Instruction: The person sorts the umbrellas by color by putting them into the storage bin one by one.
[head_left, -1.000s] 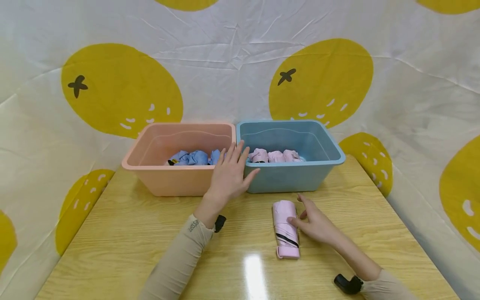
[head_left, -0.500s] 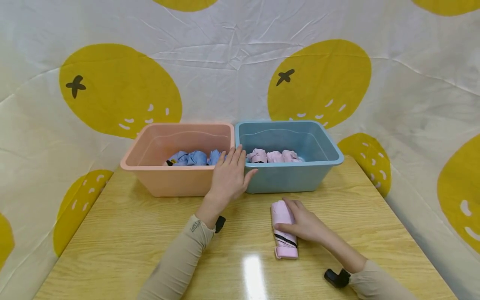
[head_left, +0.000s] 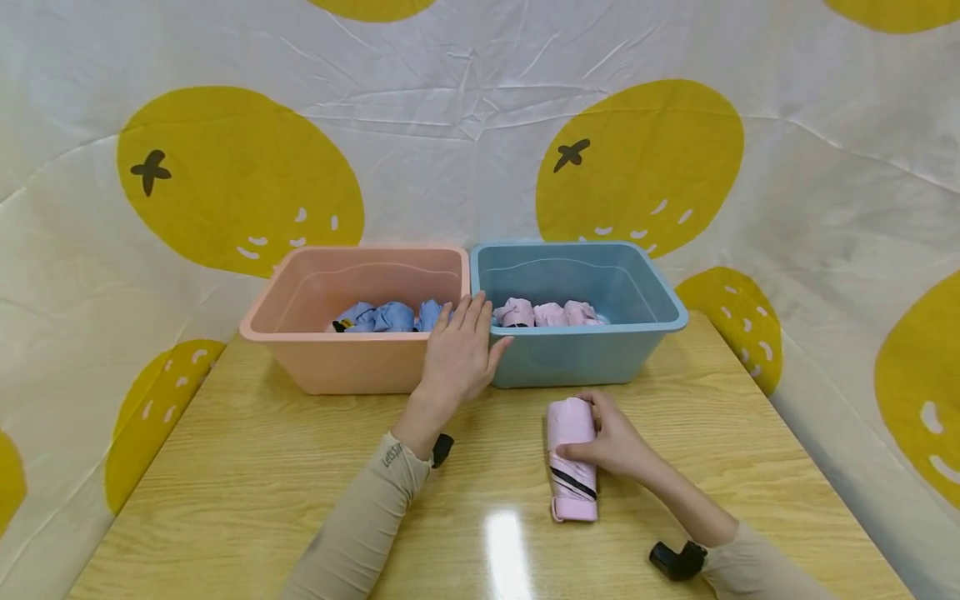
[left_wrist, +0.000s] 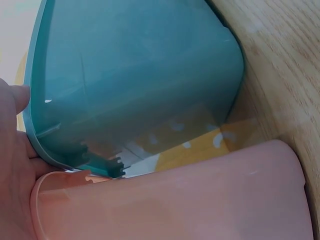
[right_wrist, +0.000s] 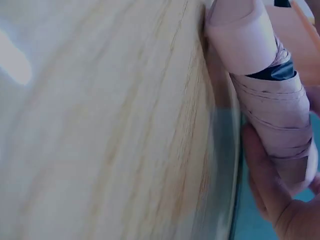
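Note:
A folded pink umbrella (head_left: 573,462) with a black band lies lengthwise over the table in front of the blue bin. My right hand (head_left: 617,437) grips it from the right, thumb across its top and fingers round the far side; the right wrist view shows the umbrella (right_wrist: 272,100) close over the wood. My left hand (head_left: 457,354) lies with straight fingers over the adjoining rims of the pink bin (head_left: 360,362) and the blue bin (head_left: 570,358). In the left wrist view, its fingers (left_wrist: 20,97) touch the blue bin's edge.
Rolled blue umbrellas (head_left: 393,317) lie inside the pink bin, and several rolled pink ones (head_left: 551,314) inside the blue bin. Both bins stand side by side at the back of the wooden table (head_left: 247,492). Behind them hangs a white cloth (head_left: 450,183) with yellow fruit prints.
My right hand has moved left onto the pink umbrella and closed its fingers round it. The left hand has stayed on the bin rims.

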